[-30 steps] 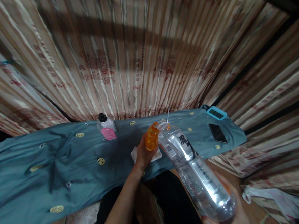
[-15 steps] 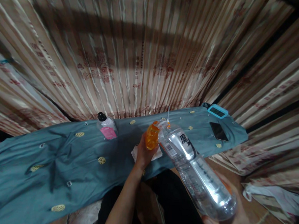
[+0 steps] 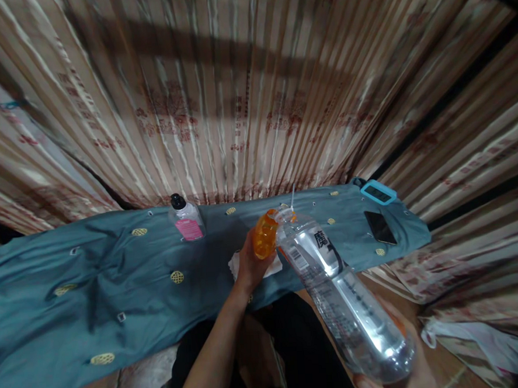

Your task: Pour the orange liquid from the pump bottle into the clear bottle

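Large clear plastic bottle (image 3: 335, 289) with white printed label, tilted, base gripped in right hand (image 3: 410, 372), left hand (image 3: 250, 265) clasping small orange translucent bottle (image 3: 265, 236) at its mouth

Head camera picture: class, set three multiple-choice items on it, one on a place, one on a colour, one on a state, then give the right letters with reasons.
1. Where does the phone lie?
A. on the blue cloth's right end
B. in a hand
C. on the floor

2. What colour is the small bottle in the left hand?
A. green
B. orange
C. black

3. How is the large clear bottle held in the right hand?
A. upright
B. upside down
C. tilted, its mouth at the small bottle

Key: 1 A, it rests on the blue cloth beside the blue-framed device; 2 B, its body shows orange; 3 C, its mouth leans forward.
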Action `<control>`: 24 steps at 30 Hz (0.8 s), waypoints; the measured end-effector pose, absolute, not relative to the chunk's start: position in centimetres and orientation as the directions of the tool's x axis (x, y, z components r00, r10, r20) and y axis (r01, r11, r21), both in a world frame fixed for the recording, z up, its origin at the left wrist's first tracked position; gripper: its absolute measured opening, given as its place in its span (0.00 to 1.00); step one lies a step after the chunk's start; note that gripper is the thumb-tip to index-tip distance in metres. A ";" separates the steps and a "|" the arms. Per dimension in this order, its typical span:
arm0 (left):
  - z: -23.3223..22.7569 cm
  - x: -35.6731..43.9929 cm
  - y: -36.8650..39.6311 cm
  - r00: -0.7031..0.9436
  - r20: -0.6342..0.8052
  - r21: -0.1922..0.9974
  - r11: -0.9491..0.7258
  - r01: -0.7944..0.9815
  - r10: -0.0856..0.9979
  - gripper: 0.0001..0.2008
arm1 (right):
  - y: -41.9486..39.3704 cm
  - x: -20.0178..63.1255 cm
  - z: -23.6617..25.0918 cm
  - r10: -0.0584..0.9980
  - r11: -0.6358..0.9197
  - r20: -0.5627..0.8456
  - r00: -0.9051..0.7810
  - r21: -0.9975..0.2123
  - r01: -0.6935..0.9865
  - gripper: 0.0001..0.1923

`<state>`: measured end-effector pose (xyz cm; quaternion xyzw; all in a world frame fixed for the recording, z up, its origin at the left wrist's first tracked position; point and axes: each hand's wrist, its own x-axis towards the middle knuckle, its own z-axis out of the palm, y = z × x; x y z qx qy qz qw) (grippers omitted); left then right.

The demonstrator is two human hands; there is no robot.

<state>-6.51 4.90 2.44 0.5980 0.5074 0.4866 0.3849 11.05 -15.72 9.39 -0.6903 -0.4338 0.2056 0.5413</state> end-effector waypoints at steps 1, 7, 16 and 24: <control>2.5 -6.5 4.9 0.015 0.192 0.954 -0.190 0.230 0.981 0.34 | -15.7 11.0 9.5 0.822 -0.044 0.180 0.540 -0.926 0.376 0.50; 2.7 -6.5 4.9 0.016 0.198 0.953 -0.196 0.233 0.980 0.34 | -15.7 10.9 9.6 0.810 -0.073 0.149 0.567 -0.934 0.351 0.52; 2.4 -6.5 5.0 0.010 0.255 0.938 -0.250 0.239 0.967 0.33 | -15.8 11.3 8.9 0.820 -0.046 0.190 0.540 -0.918 0.393 0.51; 1.9 -6.4 5.1 -0.003 0.283 0.935 -0.275 0.225 0.959 0.34 | -15.7 10.7 9.7 0.825 -0.061 0.161 0.542 -0.927 0.369 0.50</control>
